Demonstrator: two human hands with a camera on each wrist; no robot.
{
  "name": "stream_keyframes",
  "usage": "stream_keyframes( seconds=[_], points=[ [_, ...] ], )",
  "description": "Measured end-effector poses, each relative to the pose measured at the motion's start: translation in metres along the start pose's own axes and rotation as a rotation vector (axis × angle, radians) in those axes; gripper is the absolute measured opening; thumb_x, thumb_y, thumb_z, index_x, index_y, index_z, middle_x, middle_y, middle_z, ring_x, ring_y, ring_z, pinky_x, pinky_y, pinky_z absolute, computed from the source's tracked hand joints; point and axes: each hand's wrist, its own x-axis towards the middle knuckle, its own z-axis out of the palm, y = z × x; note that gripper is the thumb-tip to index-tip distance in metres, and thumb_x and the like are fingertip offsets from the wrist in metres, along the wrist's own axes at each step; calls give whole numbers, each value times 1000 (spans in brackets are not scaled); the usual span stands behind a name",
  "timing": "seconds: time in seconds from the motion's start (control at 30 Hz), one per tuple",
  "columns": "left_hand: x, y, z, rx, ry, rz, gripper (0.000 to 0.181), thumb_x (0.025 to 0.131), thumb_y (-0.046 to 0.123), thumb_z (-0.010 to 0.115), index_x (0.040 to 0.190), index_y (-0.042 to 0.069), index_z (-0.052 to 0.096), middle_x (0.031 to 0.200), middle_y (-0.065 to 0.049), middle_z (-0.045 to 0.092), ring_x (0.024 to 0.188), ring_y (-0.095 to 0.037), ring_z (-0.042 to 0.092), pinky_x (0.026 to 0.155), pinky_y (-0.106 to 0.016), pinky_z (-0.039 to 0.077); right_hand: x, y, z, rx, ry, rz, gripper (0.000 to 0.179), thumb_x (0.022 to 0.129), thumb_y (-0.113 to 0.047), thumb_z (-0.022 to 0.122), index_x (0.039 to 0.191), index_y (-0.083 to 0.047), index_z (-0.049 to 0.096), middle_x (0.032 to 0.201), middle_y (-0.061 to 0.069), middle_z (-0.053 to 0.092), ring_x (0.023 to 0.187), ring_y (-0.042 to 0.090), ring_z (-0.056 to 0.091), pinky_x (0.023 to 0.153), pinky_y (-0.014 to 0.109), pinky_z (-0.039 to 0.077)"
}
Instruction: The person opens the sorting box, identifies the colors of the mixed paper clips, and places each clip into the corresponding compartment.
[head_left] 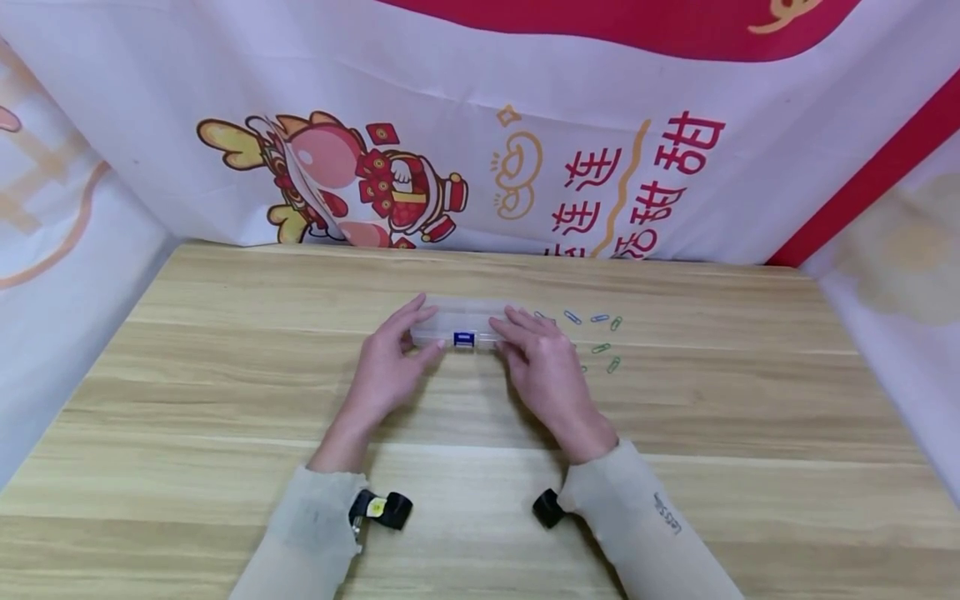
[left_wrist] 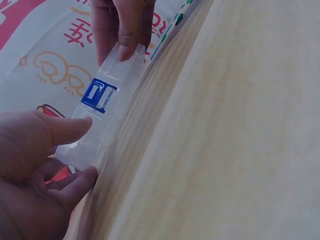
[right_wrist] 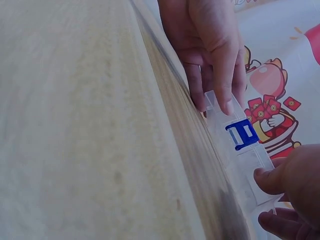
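Observation:
A long clear plastic box (head_left: 465, 319) with a blue latch (head_left: 463, 339) on its front side lies across the far middle of the table. My left hand (head_left: 392, 357) grips its left end, the thumb (left_wrist: 75, 129) against the front by the latch and the fingers curled around the end. At the other end my right hand (head_left: 546, 367) holds the box, thumb (right_wrist: 270, 179) on the front side and fingertips over the top. The lid looks closed in both wrist views. Beside the right hand lie several blue and green paper clips (head_left: 601, 348), some partly hidden by that hand.
The wooden table (head_left: 465, 517) reaches back to a printed cloth (head_left: 480, 75) hanging along its far edge, with more cloth at both sides. Black wrist cameras (head_left: 393, 510) sit at the cuffs of both sleeves.

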Motion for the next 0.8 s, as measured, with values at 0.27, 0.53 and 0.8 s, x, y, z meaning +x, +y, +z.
stream_keyframes(
  seconds=[0.27,0.53,0.8],
  points=[
    [0,-1,-1,-22,13,-13,53,99,8,76,150,10,61,174,-1,39,157,-30,45,118,-43,52,0,1,1,-1,12,-20,38,97,-6,79,134,-15,75,154,13,64,143,31,61,120,44,50],
    [1,-4,-1,-49,26,-1,49,100,7,75,147,10,64,172,-1,42,154,-32,49,116,-44,55,0,3,3,-25,24,-103,44,95,1,78,136,-15,75,156,13,61,148,34,56,123,47,47],
    [-1,-3,0,-41,21,22,43,99,4,75,141,8,69,172,-4,43,150,-34,54,115,-43,56,2,-3,8,-202,26,-171,42,95,0,77,135,-13,75,148,12,69,141,31,63,117,45,53]
  ],
)
